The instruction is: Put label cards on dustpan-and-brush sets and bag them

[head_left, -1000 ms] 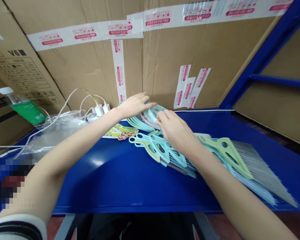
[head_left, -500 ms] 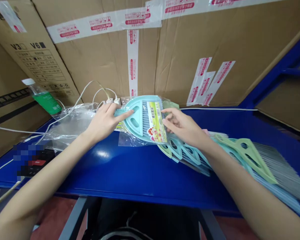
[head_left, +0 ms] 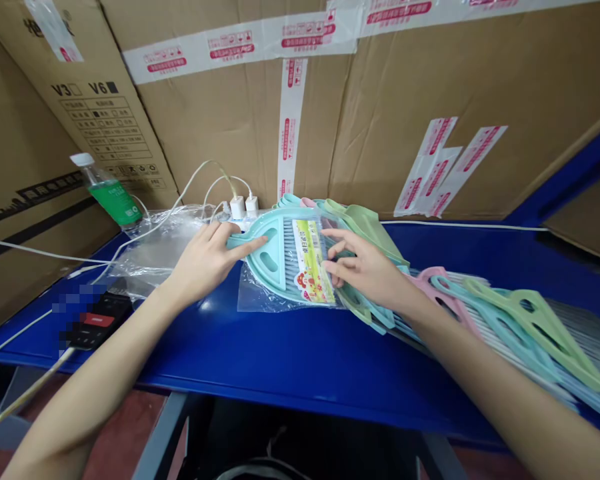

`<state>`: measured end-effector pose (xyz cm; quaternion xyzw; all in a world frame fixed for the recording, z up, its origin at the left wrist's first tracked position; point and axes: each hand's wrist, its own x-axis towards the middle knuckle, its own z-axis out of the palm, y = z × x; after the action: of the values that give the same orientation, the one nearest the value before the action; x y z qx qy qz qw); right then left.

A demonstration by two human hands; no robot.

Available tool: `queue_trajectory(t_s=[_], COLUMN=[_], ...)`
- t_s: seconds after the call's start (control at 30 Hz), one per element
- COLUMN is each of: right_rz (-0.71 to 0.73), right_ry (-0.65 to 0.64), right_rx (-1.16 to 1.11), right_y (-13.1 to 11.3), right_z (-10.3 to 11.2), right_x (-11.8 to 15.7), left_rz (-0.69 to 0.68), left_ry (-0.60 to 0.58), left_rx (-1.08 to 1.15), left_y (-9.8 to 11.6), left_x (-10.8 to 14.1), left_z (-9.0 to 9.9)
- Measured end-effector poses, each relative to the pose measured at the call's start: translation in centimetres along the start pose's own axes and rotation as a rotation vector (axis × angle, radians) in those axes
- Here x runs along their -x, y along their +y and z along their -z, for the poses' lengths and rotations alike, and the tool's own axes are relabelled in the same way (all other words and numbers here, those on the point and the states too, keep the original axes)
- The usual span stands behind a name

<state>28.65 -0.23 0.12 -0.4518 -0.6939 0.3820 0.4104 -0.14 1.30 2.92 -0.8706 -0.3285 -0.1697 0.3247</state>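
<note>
A light-blue dustpan (head_left: 260, 272) with a matching hand brush (head_left: 274, 257) laid in it sits in a clear plastic bag (head_left: 250, 301). A yellow-green printed card (head_left: 312, 260) lies over the bristles. My left hand (head_left: 205, 260) is wrapped round the handle end, its index finger stretched along the brush. At the card's right edge, my right hand (head_left: 353, 263) has its fingers curled against the bag; whether they pinch the film is hard to see. Under and behind that hand are more dustpans (head_left: 373, 227) in green, blue and pink.
Several loose hand brushes (head_left: 530, 320) fan out along the right of the blue table (head_left: 280, 360). Crumpled plastic bags (head_left: 155, 247), white chargers (head_left: 237, 208), a power strip (head_left: 100, 320) and a green-labelled bottle (head_left: 114, 200) stand at left. Cardboard (head_left: 220, 120) walls the back.
The view has swung slightly left, shifting the background rightward. The bagged set sits a little lower, uncovering more of the dustpans behind it. Both hands stay at its two sides.
</note>
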Motion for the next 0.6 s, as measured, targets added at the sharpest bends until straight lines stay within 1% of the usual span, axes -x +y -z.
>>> queue_trajectory(t_s=[0.23,0.43,0.6], right_rz=[0.0,-0.03,-0.016], right_ry=[0.022,-0.009,0.006], right_rx=[0.024,0.01,0.042], right_y=[-0.32,-0.71,-0.82], right_z=[-0.5,-0.7,-0.91], right_x=[-0.34,-0.6,-1.07], left_rz=[-0.01,-0.011,-0.008], left_ry=[0.03,0.015,-0.016], left_rx=[0.003,0.019,0.002], left_y=[-0.33,-0.35,-0.76], left_x=[0.27,0.33,0.36], left_z=[-0.23,-0.18,0.16])
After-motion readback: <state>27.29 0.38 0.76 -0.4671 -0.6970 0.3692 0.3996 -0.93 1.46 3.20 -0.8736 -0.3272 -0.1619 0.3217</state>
